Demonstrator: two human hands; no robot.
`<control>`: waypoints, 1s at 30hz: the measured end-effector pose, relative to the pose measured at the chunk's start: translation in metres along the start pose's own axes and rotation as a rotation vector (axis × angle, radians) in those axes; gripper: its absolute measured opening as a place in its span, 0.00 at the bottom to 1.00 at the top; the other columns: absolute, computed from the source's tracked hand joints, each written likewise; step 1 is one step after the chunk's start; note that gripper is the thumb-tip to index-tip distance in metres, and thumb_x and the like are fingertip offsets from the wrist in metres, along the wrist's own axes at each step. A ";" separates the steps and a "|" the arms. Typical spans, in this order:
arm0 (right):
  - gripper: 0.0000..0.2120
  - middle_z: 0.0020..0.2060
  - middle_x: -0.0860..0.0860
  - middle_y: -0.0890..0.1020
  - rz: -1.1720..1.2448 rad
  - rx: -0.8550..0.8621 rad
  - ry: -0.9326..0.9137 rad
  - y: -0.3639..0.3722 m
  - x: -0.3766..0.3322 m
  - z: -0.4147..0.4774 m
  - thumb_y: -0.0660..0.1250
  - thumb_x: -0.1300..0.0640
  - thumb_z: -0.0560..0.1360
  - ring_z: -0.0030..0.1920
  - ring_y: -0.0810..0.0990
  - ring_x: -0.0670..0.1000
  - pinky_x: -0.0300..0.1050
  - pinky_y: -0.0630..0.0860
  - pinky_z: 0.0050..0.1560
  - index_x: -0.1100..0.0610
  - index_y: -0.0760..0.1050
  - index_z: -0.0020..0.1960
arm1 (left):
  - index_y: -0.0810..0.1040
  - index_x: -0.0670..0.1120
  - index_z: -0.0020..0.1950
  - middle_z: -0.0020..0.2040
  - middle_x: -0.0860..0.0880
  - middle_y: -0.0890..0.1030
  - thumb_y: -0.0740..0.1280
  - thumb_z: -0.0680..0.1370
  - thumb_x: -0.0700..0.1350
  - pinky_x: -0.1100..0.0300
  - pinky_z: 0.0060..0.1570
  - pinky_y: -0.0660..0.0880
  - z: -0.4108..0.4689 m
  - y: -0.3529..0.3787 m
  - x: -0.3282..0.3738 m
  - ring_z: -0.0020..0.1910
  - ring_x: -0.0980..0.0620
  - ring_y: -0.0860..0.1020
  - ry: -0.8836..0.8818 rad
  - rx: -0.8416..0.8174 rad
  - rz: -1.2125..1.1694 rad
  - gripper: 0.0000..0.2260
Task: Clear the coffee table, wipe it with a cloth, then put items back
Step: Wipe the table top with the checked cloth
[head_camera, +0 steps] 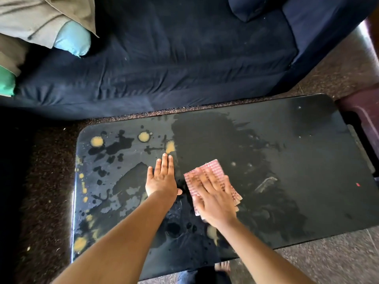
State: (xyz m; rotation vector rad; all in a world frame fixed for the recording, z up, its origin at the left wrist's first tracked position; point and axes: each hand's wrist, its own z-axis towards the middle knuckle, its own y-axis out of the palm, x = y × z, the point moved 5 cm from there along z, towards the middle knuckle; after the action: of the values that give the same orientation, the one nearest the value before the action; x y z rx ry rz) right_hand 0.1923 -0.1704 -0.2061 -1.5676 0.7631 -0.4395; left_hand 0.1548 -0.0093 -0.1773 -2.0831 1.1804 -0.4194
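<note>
Left hand (162, 177): flat on the coffee table (297, 150), palm down, fingers straight and together, gripping nothing. Right hand (215, 201): just beside it, palm down on the cloth (211, 166), fingers extended; its outline is blurred, so the thumb position cannot be made out.

Cloth: pink checked, lying on the table top near the middle of the front half. Its near part is covered by the right hand; only the far corner and right edge show.

Table top: black and glossy, with tan patches (96, 141) and dark wet blotches on the left half and a duller smeared area on the right half. Both forearms hide part of the front edge.

Beyond the table: a dark blue sofa (164, 58), cut off at the top. A maroon object (363, 105) at the right edge is cropped and unidentifiable.
</note>
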 end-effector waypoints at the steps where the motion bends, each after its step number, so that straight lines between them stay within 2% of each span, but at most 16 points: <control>1: 0.29 0.75 0.44 0.57 -0.015 -0.001 0.055 0.000 0.017 -0.004 0.54 0.45 0.74 0.75 0.58 0.50 0.68 0.59 0.67 0.44 0.56 0.75 | 0.28 0.43 0.74 0.76 0.47 0.30 0.63 0.78 0.58 0.49 0.74 0.40 0.001 0.000 0.001 0.76 0.48 0.36 0.000 -0.004 0.003 0.46; 4: 0.30 0.76 0.45 0.57 -0.010 0.002 0.307 -0.003 0.052 -0.016 0.52 0.45 0.73 0.75 0.57 0.51 0.68 0.57 0.69 0.45 0.55 0.76 | 0.27 0.43 0.73 0.76 0.47 0.30 0.63 0.78 0.58 0.49 0.74 0.40 0.001 0.001 0.003 0.76 0.48 0.36 -0.005 -0.008 0.015 0.47; 6: 0.31 0.76 0.46 0.57 0.021 0.028 0.372 -0.005 0.036 -0.016 0.52 0.46 0.73 0.76 0.55 0.51 0.67 0.51 0.70 0.46 0.55 0.76 | 0.27 0.43 0.73 0.76 0.47 0.30 0.63 0.78 0.58 0.50 0.74 0.39 0.001 0.002 0.003 0.76 0.48 0.36 -0.010 -0.014 0.014 0.47; 7: 0.31 0.76 0.46 0.58 0.048 0.027 0.328 -0.004 0.018 -0.015 0.53 0.46 0.73 0.76 0.55 0.52 0.66 0.49 0.70 0.46 0.55 0.76 | 0.27 0.43 0.74 0.75 0.47 0.30 0.62 0.78 0.57 0.49 0.74 0.39 0.000 0.002 0.003 0.76 0.48 0.36 -0.011 -0.017 0.013 0.46; 9: 0.30 0.74 0.47 0.63 0.068 -0.003 0.113 -0.002 -0.022 -0.017 0.55 0.46 0.72 0.75 0.58 0.52 0.67 0.51 0.69 0.45 0.58 0.75 | 0.28 0.43 0.74 0.75 0.47 0.30 0.61 0.79 0.55 0.49 0.74 0.40 0.001 0.001 0.003 0.76 0.48 0.36 -0.012 -0.009 0.005 0.43; 11: 0.29 0.73 0.46 0.66 0.040 -0.033 -0.037 0.002 -0.029 -0.024 0.56 0.45 0.73 0.74 0.61 0.52 0.66 0.54 0.69 0.44 0.59 0.74 | 0.29 0.44 0.74 0.76 0.47 0.30 0.61 0.80 0.54 0.48 0.74 0.40 0.001 0.000 0.003 0.76 0.48 0.36 -0.011 -0.007 -0.007 0.43; 12: 0.30 0.74 0.45 0.64 0.023 -0.032 -0.046 0.002 -0.019 -0.027 0.57 0.45 0.73 0.74 0.61 0.51 0.66 0.55 0.68 0.43 0.58 0.74 | 0.29 0.44 0.74 0.76 0.48 0.31 0.62 0.79 0.55 0.48 0.74 0.39 0.001 -0.001 0.003 0.76 0.48 0.36 -0.011 -0.012 -0.010 0.44; 16: 0.30 0.76 0.46 0.58 0.000 -0.013 0.175 0.000 0.034 -0.040 0.54 0.45 0.73 0.76 0.56 0.51 0.68 0.57 0.68 0.44 0.57 0.76 | 0.28 0.44 0.74 0.76 0.48 0.31 0.63 0.77 0.58 0.48 0.74 0.40 0.000 0.001 0.002 0.76 0.49 0.36 -0.005 -0.020 -0.016 0.47; 19: 0.31 0.76 0.47 0.55 0.060 0.010 0.293 -0.002 0.019 -0.041 0.52 0.46 0.74 0.76 0.53 0.52 0.69 0.54 0.69 0.46 0.54 0.76 | 0.29 0.44 0.75 0.76 0.48 0.31 0.64 0.77 0.58 0.48 0.74 0.40 0.000 0.002 0.002 0.76 0.49 0.36 -0.002 -0.021 -0.023 0.47; 22: 0.32 0.76 0.47 0.55 0.095 -0.016 0.127 0.002 -0.029 -0.043 0.54 0.45 0.73 0.76 0.55 0.53 0.69 0.54 0.69 0.45 0.53 0.76 | 0.29 0.45 0.75 0.76 0.49 0.31 0.64 0.76 0.59 0.48 0.74 0.40 0.002 0.003 0.001 0.76 0.49 0.36 0.005 -0.009 -0.036 0.47; 25: 0.31 0.75 0.45 0.56 0.027 -0.036 -0.028 0.006 -0.016 -0.049 0.55 0.44 0.74 0.75 0.58 0.52 0.69 0.61 0.67 0.43 0.55 0.76 | 0.29 0.45 0.75 0.76 0.49 0.31 0.64 0.77 0.59 0.48 0.74 0.40 0.001 0.003 0.000 0.76 0.49 0.36 0.007 -0.009 -0.035 0.47; 28: 0.31 0.76 0.46 0.56 0.000 -0.020 0.130 0.003 0.029 -0.057 0.53 0.44 0.74 0.76 0.56 0.52 0.69 0.60 0.67 0.44 0.56 0.76 | 0.29 0.44 0.75 0.76 0.48 0.31 0.64 0.77 0.59 0.48 0.74 0.40 0.001 0.002 0.000 0.76 0.49 0.36 0.007 -0.005 -0.021 0.47; 30: 0.31 0.76 0.47 0.56 0.022 -0.010 0.272 0.001 0.032 -0.058 0.52 0.45 0.73 0.76 0.55 0.53 0.70 0.58 0.68 0.46 0.55 0.76 | 0.29 0.44 0.75 0.76 0.48 0.31 0.64 0.77 0.59 0.48 0.74 0.40 0.000 0.003 -0.001 0.76 0.49 0.36 0.006 -0.007 -0.015 0.47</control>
State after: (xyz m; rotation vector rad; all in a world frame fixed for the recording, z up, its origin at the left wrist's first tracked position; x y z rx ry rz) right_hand 0.1756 -0.2345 -0.2028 -1.5247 0.9904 -0.6414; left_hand 0.1531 -0.0094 -0.1794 -2.0992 1.1721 -0.4294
